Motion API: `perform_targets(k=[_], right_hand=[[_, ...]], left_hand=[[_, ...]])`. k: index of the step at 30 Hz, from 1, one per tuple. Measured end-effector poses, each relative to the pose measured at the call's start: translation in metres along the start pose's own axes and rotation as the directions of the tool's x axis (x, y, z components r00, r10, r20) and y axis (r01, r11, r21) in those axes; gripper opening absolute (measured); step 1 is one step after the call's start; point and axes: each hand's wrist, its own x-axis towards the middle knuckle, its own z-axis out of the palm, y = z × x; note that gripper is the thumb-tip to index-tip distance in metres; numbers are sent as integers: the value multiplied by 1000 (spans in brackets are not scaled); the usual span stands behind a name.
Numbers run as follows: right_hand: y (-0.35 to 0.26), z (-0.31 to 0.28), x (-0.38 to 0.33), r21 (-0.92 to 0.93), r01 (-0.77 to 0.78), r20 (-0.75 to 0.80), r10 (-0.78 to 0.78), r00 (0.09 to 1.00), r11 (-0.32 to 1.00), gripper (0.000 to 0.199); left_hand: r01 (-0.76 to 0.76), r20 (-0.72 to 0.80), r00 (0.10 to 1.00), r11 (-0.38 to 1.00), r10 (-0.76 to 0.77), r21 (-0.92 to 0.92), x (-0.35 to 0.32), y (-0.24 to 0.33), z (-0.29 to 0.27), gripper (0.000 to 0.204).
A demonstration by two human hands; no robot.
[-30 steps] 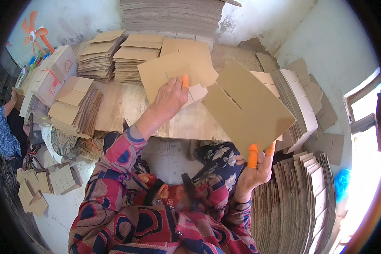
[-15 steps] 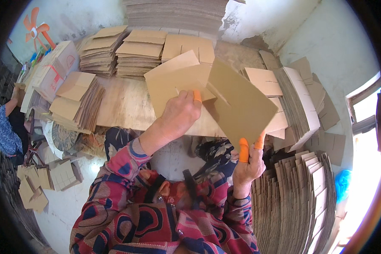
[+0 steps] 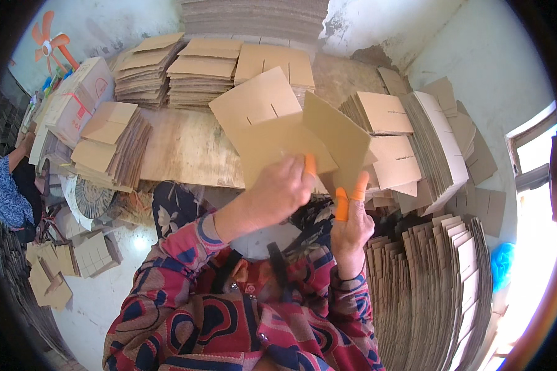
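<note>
Over the front edge of the wooden table, my left hand is closed against the lower part of a brown cardboard sheet, its fingers bent and an orange finger cover on one. Slits show in a cardboard sheet behind it. My right hand, with orange covers on two fingers, grips the lower corner of a tilted cardboard piece. That piece meets the sheet under my left hand along a fold or edge; whether they are joined I cannot tell.
Flat cardboard stacks line the table's back, with a leaning stack at left and slitted stacks at right. Tall bundles stand by my right side. An orange fan and another person are far left.
My left hand has moved right and down, and my right hand slightly left. The tilted piece has swung more upright and closer to the sheet, uncovering more of the stacks at right.
</note>
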Motion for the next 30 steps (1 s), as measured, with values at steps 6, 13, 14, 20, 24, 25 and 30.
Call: perform_targets(k=[6, 13, 14, 20, 24, 25, 30], right_hand=[[-2, 4, 13, -92, 47, 261, -22, 965, 995, 66], [19, 27, 37, -160, 114, 421, -36, 906, 981, 65], [23, 32, 43, -162, 137, 451, -50, 891, 977, 65], [73, 73, 59, -233, 181, 509, -39, 860, 956, 59], [74, 57, 76, -138, 8, 576, 73, 814, 990, 66], [77, 51, 76, -205, -29, 476, 125, 871, 978, 68], [126, 28, 60, -719, -39, 198, 258, 946, 694, 88]], left_hand=[[216, 156, 973, 916, -172, -339, -9, 4, 8, 35], [360, 297, 916, 881, -270, -308, -18, -26, -4, 52], [350, 279, 921, 890, -271, -292, -26, -33, 3, 49], [494, 453, 809, 851, -375, -178, -39, -50, 46, 25], [500, 395, 831, 838, -392, -221, -46, -57, 51, 19], [504, 372, 838, 829, -400, -243, -47, -57, 51, 19], [530, 338, 835, 798, -433, -288, -44, -58, 49, 19]])
